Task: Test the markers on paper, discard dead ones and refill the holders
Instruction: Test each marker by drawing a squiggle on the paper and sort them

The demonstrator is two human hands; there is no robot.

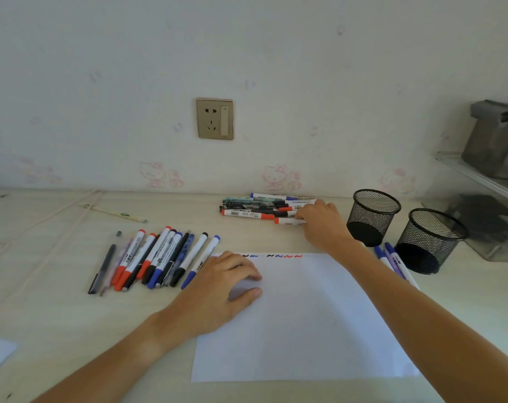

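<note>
**Markers lying crosswise to your reaching hand**

Markers in the untested pile [264, 207], white barrels with red, blue and black caps, are lying left-to-right at upper centre. Your right hand [319, 222] is curling fingers onto the nearest red-capped marker [289, 221]; whether it is gripped, you cannot tell. Your left hand [223, 283] is pressing flat on the white paper sheet [305, 321].

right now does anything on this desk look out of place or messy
Nothing is spilled or damaged. The two mesh holders stand upright but look empty, while the markers lie loose on the desk: a row left of the paper, a pile at the wall, a few by the nearer holder.
</note>
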